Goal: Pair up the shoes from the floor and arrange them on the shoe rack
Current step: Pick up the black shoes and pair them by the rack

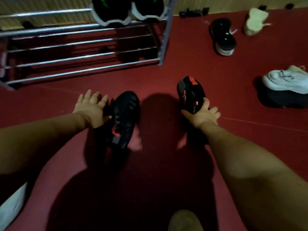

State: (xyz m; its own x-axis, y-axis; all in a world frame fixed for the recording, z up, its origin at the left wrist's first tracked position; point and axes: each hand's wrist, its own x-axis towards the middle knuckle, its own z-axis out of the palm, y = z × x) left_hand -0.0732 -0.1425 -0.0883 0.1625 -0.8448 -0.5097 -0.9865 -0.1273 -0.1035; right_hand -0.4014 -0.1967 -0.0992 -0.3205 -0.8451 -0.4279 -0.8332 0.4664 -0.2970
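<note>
Black-red shoe (190,90) clasped in your right hand (201,115); left hand (90,109), fingers (93,97) splayed on its mate (125,114), grip unclear. One pair (126,12) sits on the rack (83,42) beyond your fingertips; loose shoes (222,36) wait right of them.

- No text, brand, number or sign can be read; the view is dim and blurred.
- Red patches on the left black shoe (124,117) and the right black shoe (190,92) show no legible letters.
- Green marks on the pair (128,12) on the shoe rack (50,30) are too blurred to read.
</note>
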